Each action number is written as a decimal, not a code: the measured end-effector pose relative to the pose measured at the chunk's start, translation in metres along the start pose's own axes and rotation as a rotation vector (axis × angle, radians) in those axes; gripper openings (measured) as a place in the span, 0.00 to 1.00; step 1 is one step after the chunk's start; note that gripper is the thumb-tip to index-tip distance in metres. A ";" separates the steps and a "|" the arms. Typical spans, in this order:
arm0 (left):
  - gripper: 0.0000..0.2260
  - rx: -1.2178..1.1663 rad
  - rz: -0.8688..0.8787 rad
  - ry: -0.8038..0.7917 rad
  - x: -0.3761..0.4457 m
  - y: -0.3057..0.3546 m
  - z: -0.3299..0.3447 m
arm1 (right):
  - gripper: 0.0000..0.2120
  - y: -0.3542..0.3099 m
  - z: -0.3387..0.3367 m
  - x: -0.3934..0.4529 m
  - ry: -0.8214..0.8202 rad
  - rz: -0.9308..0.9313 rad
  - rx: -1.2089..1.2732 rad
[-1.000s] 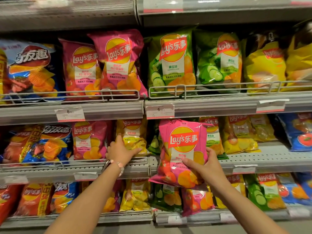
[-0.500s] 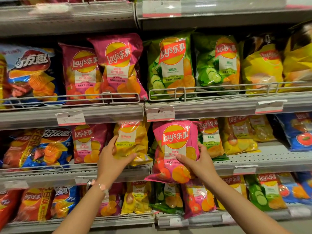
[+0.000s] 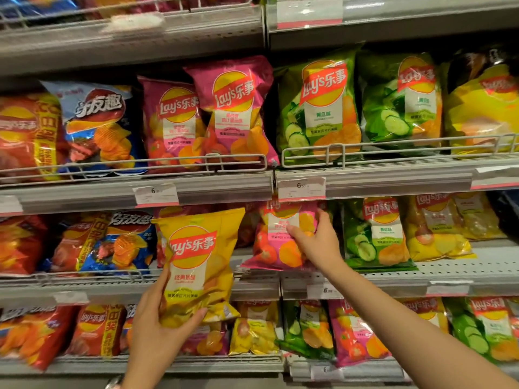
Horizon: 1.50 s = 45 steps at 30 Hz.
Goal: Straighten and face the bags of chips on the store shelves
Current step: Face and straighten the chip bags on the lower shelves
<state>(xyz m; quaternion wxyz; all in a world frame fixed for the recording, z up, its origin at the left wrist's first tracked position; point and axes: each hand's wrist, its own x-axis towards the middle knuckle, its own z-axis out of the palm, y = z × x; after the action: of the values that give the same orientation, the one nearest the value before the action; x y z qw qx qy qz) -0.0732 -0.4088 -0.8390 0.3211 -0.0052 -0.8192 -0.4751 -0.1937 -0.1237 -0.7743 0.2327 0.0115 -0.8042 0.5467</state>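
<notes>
Left hand (image 3: 157, 329) has its grip pinching the bottom of the yellow bag (image 3: 200, 265), thumb across the lower front, holding it upright and face-out, clear of the middle shelf (image 3: 455, 273) and hanging over that shelf's front edge. Right hand (image 3: 317, 242) has its grip spread against the face of the pink bag (image 3: 276, 242), which stands just to the right, its base resting on that shelf. So the yellow bag's long axis is already vertical, and its slot looks to lie straight back, left of the pink one, with the left hand nearer
</notes>
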 end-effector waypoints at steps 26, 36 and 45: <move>0.44 -0.009 0.005 -0.003 -0.010 -0.011 0.005 | 0.37 -0.016 0.086 0.007 -0.271 0.009 -0.086; 0.45 -0.085 -0.066 0.089 -0.023 0.017 0.063 | 0.35 -0.034 0.034 -0.117 -0.208 -0.038 0.344; 0.44 0.049 -0.012 0.033 -0.044 0.063 0.123 | 0.57 -0.014 -0.001 -0.112 -0.122 -0.023 0.033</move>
<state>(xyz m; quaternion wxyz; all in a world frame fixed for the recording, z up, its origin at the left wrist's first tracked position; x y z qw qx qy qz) -0.0826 -0.2649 -0.8551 0.3318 0.0153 -0.8253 -0.4567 -0.0900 -0.1550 -0.8052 0.1893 0.0577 -0.8077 0.5554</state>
